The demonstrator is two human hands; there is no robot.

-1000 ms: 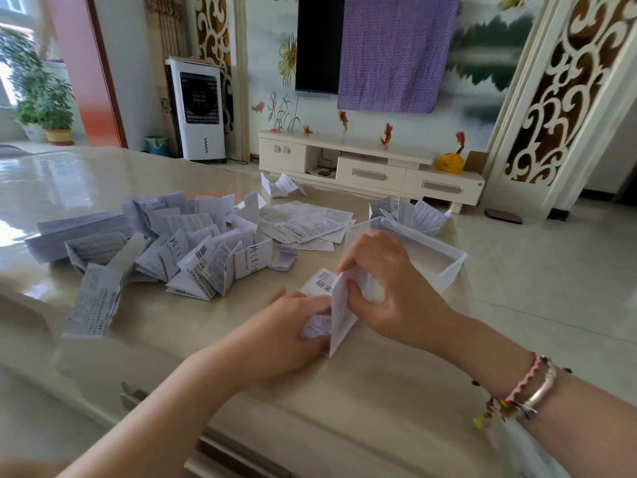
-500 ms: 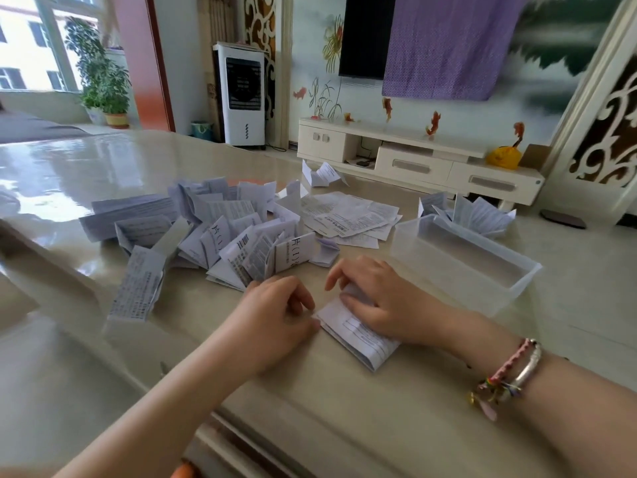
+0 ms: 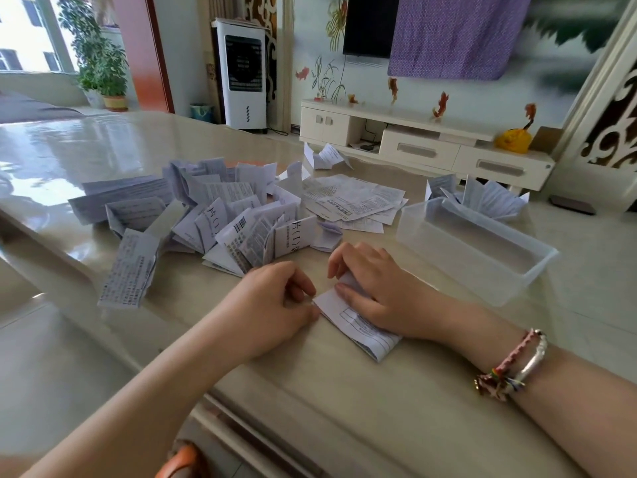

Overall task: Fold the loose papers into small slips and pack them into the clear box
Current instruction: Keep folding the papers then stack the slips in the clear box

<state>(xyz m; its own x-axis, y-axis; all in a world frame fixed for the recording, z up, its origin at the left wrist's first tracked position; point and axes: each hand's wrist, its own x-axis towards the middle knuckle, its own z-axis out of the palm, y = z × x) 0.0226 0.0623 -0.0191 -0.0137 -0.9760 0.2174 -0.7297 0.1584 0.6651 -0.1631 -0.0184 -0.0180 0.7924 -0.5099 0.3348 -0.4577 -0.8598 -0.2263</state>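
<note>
Two hands on a folded slip [image 3: 358, 322] at the table [image 3: 344, 401] edge, right hand [image 3: 375, 294] fingers flat pressing it, left hand [image 3: 275, 305] curled, fingertips pinching its corner, pile [image 3: 220, 215] printed "片(I)", box [image 3: 472, 246] right.

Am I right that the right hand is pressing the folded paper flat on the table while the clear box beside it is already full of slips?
Not quite: the head view shows the clear box empty. The right hand does press the folded paper flat on the table.

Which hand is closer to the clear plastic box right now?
The right hand, pressing the folded paper just in front of the clear box. The left hand sits farther away, at the paper's other edge.
</note>
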